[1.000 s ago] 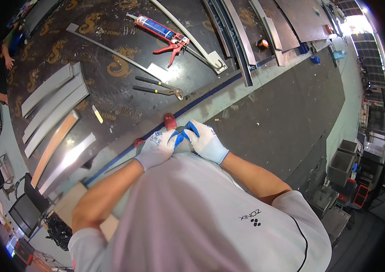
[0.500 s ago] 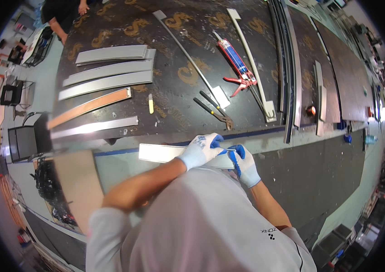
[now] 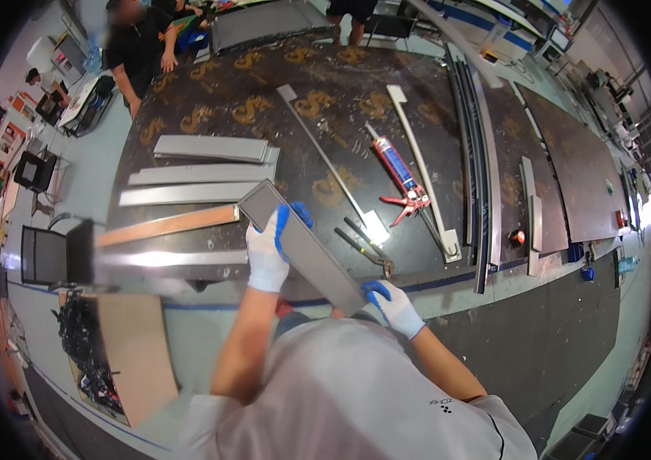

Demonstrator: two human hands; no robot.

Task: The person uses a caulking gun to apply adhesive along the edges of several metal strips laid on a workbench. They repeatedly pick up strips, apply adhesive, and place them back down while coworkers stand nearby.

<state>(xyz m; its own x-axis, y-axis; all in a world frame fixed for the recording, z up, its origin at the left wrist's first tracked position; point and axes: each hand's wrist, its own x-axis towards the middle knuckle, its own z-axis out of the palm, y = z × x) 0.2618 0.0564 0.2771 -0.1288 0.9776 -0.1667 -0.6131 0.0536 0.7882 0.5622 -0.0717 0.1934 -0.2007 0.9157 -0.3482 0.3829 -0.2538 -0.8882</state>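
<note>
A long flat grey metal strip [image 3: 311, 257] slants before me, its far end up at the left and its near end by my body. My left hand [image 3: 268, 253], in a white glove with blue palm coating, is closed around its edges near the far end. At the near end, my gloved right hand [image 3: 396, 308] has its fingers bent against the strip's corner. Pliers [image 3: 364, 249] with black handles lie open-handled on the table just beyond. A red caulking gun [image 3: 406, 188] with a blue cartridge rests farther right.
The dark table [image 3: 210, 115] carries several grey strips [image 3: 202, 173] at the left and an orange-brown strip [image 3: 168, 226]. Long thin bars [image 3: 321, 153] and black rails [image 3: 471, 153] lie across it. Another person [image 3: 141, 54] stands at the far left corner. A chair [image 3: 53, 253] is at the left.
The strip has risen from in front of my body and turned to a slant over the table edge. My left hand has shifted left and now grips its far end. The view has tilted up.
</note>
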